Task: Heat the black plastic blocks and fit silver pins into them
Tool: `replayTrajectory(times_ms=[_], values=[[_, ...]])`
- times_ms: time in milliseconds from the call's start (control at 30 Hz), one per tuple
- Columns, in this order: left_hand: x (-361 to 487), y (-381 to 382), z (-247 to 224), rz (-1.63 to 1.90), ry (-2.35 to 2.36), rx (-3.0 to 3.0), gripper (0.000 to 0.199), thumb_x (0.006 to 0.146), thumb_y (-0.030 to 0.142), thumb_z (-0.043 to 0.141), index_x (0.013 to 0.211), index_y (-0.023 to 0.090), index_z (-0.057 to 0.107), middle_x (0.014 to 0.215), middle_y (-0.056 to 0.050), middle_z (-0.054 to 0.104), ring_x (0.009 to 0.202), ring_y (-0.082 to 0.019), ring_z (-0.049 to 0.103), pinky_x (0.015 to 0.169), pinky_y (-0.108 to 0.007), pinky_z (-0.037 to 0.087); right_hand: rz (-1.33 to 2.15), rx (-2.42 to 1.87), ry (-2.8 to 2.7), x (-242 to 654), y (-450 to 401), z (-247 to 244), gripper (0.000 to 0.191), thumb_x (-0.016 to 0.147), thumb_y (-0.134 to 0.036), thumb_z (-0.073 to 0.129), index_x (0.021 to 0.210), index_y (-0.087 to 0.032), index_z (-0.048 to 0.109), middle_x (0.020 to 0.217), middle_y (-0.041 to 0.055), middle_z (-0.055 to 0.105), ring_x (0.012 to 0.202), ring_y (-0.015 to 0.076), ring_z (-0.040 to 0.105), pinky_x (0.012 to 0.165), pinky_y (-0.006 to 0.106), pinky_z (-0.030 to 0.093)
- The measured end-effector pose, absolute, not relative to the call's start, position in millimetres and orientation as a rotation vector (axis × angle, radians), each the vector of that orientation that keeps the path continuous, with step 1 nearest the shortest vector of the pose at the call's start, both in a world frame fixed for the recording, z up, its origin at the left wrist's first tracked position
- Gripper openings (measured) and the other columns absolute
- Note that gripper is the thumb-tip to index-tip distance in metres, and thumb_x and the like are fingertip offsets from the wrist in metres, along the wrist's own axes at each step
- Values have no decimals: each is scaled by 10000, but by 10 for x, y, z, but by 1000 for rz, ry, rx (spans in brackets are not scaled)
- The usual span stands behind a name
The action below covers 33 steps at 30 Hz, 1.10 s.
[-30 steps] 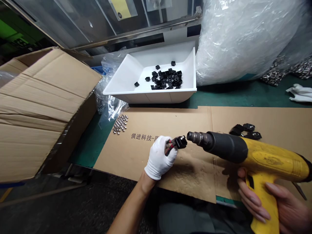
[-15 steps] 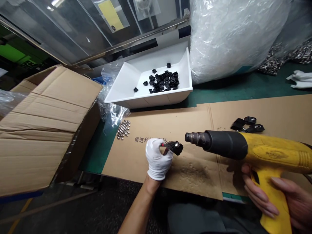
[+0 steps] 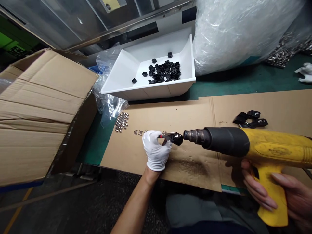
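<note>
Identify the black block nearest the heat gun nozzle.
The black plastic block in the white-gloved left hand, beside the yellow heat gun's nozzle; the rest lie in a white tray or on cardboard.

The bare right hand (image 3: 262,191) is bringing the yellow heat gun (image 3: 268,146) in, its metal nozzle (image 3: 193,136) closing to just beside the black block (image 3: 177,139) in the red-handled pliers (image 3: 163,139), while the white-gloved left hand (image 3: 156,151) is sliding further over the printed lettering (image 3: 138,132) on the cardboard sheet (image 3: 195,169).
</note>
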<state>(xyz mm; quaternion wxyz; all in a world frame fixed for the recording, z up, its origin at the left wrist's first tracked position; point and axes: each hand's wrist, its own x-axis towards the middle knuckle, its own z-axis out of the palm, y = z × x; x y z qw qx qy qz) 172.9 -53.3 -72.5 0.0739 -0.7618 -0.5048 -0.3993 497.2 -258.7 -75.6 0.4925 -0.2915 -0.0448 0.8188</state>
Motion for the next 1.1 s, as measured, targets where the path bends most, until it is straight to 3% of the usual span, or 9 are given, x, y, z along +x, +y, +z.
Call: replayTrajectory(times_ms=[700,1100], values=[[1751,-556,-719,-1203,-1513,-2291,251,815,270,720,964,240,520,869,-32,552,825,-218,523,804,-368,433,2014,-750,-172,5039,-2591,-784,464,944,-518,529,1272,-222,671,822,80,629,552,145,524,526,289,402],[1763,-572,-721,-1162,-1556,-2266,228,815,274,696,975,235,538,884,-47,549,832,-230,528,819,-384,441,1973,-762,-169,5022,-2618,-803,475,922,-541,509,1252,-237,666,778,78,611,496,139,463,473,304,373]])
